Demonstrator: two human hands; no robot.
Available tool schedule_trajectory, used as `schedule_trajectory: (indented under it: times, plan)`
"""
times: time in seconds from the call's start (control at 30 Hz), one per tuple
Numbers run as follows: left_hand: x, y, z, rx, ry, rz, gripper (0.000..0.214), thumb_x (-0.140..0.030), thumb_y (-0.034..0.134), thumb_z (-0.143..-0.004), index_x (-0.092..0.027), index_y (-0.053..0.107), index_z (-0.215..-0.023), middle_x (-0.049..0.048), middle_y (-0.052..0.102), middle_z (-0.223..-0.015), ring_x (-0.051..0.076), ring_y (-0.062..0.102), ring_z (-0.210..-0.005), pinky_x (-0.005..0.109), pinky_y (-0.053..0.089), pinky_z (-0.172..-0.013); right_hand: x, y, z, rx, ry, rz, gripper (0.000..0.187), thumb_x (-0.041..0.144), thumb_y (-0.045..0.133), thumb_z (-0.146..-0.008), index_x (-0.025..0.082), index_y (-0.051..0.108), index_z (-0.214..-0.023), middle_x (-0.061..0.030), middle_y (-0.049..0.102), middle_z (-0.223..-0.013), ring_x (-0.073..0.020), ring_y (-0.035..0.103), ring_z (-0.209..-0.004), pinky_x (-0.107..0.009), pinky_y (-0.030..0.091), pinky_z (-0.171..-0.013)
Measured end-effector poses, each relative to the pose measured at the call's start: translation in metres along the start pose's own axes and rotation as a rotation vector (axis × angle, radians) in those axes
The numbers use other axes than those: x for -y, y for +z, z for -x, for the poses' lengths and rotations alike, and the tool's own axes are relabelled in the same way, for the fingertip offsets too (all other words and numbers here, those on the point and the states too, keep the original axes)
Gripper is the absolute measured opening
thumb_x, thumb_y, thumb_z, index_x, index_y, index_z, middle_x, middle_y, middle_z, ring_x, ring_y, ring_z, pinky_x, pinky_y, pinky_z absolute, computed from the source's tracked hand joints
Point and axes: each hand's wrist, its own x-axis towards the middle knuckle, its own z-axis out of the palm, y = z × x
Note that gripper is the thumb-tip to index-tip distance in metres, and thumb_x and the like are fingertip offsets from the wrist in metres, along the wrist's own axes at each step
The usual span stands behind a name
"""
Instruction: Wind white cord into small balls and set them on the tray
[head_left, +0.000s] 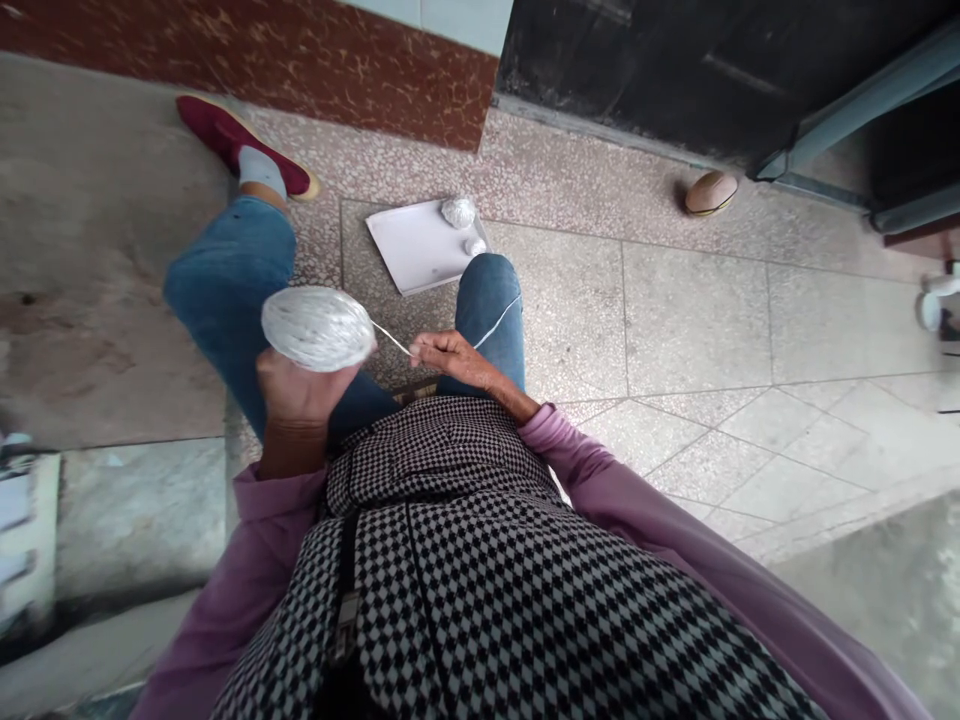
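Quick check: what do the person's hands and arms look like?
The left hand and right hand are ungloved. Long, plain mauve sleeves, left and right, cover the arms, ending short of the wrists. Some left fingers are hidden.

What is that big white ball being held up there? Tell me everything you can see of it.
The large white oval ball of wound string looks slightly shiny, perhaps plastic, with many close turns running roughly lengthwise. Its long side lies across the picture, left of centre. The left hand holds it from the near side, hiding part of it. From its end nearer the right hand, a thin white strand runs fairly straight to that hand's fingertips.
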Motion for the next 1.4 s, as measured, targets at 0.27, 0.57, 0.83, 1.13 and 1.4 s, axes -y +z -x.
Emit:
schedule_trajectory:
  times: [0.27, 0.57, 0.83, 1.13, 1.4]
  plan:
    - [0.033, 0.009, -0.024, -0.090, -0.063, 0.130, 0.087, -0.079, 0.101, -0.069, -0.027, 0.068, -0.131, 0.0088, 0.082, -0.132, 0.036, 0.067, -0.142, 0.053, 0.060, -0.123, 0.024, 0.017, 0.034, 0.186, -0.108, 0.169, 0.048, 0.058, 0.076, -0.133, 0.022, 0.083, -0.103, -0.0068, 0.085, -0.107, -0.0250, 0.078, -0.106, -0.038, 0.062, -0.105]
    - [0.023, 0.007, -0.010, 0.254, -0.202, -0.132, 0.081, -0.054, 0.109, -0.067, -0.016, 0.086, -0.135, 0.0112, 0.090, -0.120, 0.040, 0.080, -0.120, 0.050, 0.066, -0.109, 0.062, -0.028, 0.009, -0.086, -0.126, 0.304, 0.050, 0.051, 0.078, -0.135, 0.022, 0.073, -0.094, -0.0005, 0.066, -0.092, -0.0193, 0.059, -0.092, -0.034, 0.050, -0.093]
    - [0.021, 0.006, 0.001, 0.479, -0.239, -0.048, 0.068, -0.050, 0.110, -0.065, -0.022, 0.096, -0.125, 0.0143, 0.094, -0.121, 0.047, 0.089, -0.119, 0.050, 0.076, -0.102, 0.026, -0.023, -0.015, -0.133, 0.044, 0.068, 0.068, 0.063, 0.088, -0.129, 0.024, 0.061, -0.081, 0.0056, 0.052, -0.077, -0.0152, 0.045, -0.083, -0.033, 0.042, -0.082]
    - [0.035, 0.016, -0.011, 0.173, -0.096, 0.187, 0.078, -0.075, 0.096, -0.074, -0.023, 0.080, -0.130, 0.0161, 0.089, -0.117, 0.044, 0.082, -0.134, 0.062, 0.071, -0.118, -0.006, -0.004, -0.014, -0.198, 0.009, 0.027, 0.064, 0.065, 0.086, -0.129, 0.021, 0.068, -0.086, 0.0027, 0.057, -0.079, -0.0169, 0.051, -0.085, -0.031, 0.044, -0.082]
    - [0.049, 0.005, -0.027, -0.029, -0.041, -0.086, 0.080, -0.065, 0.098, -0.072, -0.018, 0.075, -0.133, 0.0125, 0.085, -0.133, 0.035, 0.076, -0.137, 0.053, 0.063, -0.128, 0.003, 0.025, 0.016, 0.084, -0.066, 0.234, 0.036, 0.016, 0.076, -0.132, 0.015, 0.079, -0.096, -0.0014, 0.079, -0.095, -0.0168, 0.071, -0.094, -0.029, 0.053, -0.094]
